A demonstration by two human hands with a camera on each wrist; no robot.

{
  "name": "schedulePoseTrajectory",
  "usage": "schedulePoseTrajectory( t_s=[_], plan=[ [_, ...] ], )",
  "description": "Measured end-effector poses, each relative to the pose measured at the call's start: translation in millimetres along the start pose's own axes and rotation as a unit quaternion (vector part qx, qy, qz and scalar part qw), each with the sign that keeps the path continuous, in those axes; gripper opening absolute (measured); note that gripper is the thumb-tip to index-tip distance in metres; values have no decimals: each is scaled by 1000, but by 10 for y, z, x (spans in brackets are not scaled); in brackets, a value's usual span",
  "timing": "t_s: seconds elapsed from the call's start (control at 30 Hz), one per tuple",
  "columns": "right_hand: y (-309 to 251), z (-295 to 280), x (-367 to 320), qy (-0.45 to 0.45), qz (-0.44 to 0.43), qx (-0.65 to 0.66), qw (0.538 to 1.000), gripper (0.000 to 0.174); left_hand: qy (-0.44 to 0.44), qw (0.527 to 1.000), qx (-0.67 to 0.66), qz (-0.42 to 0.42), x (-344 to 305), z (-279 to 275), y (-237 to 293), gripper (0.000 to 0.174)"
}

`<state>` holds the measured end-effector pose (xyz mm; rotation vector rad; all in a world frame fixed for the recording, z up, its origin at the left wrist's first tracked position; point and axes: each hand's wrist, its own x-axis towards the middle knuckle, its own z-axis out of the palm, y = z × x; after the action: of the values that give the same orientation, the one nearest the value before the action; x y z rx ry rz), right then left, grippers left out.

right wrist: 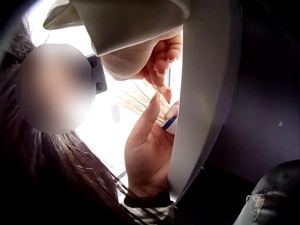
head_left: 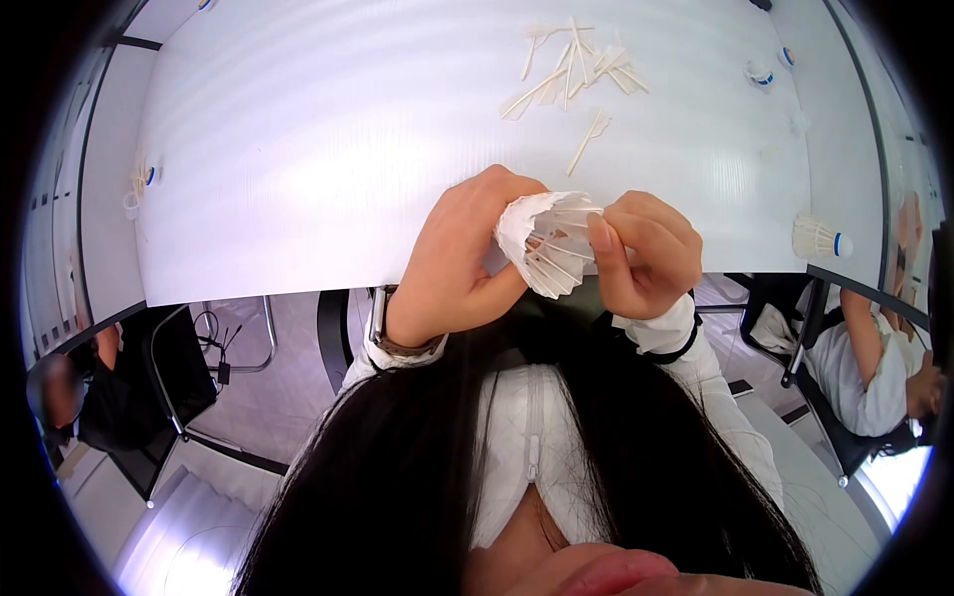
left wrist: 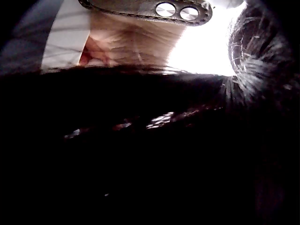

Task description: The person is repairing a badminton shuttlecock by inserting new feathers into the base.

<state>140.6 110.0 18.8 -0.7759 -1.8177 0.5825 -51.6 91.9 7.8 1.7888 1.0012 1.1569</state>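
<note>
A white feather shuttlecock (head_left: pixel 516 236) lies in my left hand (head_left: pixel 459 250), its open skirt turned toward the right and up. The left fingers and thumb wrap around its lower part, which they mostly hide in the head view. My right hand (head_left: pixel 652 250) pinches a feather at the skirt's rim between thumb and forefinger, the other fingers curled. From the right wrist, the shuttlecock's blue band (right wrist: pixel 169 123) shows between the left thumb and fingers. Hair darkens most of the left wrist view, where only a strap (left wrist: pixel 140 10) and some skin show.
Several loose feathers (head_left: pixel 571 74) lie scattered on the white table (head_left: pixel 328 149) beyond the hands, one apart (head_left: pixel 584 144). Another shuttlecock (head_left: pixel 821 237) lies at the right edge, with small corks (head_left: pixel 759 74) farther back. Low partitions border both sides; other people sit beyond them.
</note>
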Motion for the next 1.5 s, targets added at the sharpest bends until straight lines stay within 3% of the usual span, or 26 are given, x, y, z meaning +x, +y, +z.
schedulePoseTrajectory(
  t_s=[0.3,0.4,0.5,0.6,0.73,0.83,1.07,1.27,1.37,1.5],
  plan=[
    [14,-6,6,-2,11,-7,1000,10,-3,1000,-8,-6,-5,11,-1,36],
    [69,6,-24,4,-35,-6,999,10,-7,999,-27,-15,-16,15,-1,37],
    [79,-22,-55,10,-23,22,999,9,-2,998,-49,-25,-10,16,8,39],
    [29,-59,-45,38,57,66,995,11,27,997,-64,-43,-21,39,13,40],
    [156,-129,125,-8,-15,-177,984,17,35,992,-71,-103,-65,23,21,41],
    [317,-213,132,-42,-2,-308,950,33,40,989,-77,-118,-82,31,15,42],
    [458,-287,108,-93,52,-336,936,51,53,992,-70,-90,-102,50,-62,44],
    [461,-281,115,-69,56,-291,953,54,47,995,-43,-73,-81,32,-33,45],
    [422,-268,142,-108,41,-330,937,53,47,996,-25,-67,-81,32,-42,44],
    [450,-274,119,-72,42,-296,951,47,50,996,-37,-68,-92,37,-40,44]
  ],
)
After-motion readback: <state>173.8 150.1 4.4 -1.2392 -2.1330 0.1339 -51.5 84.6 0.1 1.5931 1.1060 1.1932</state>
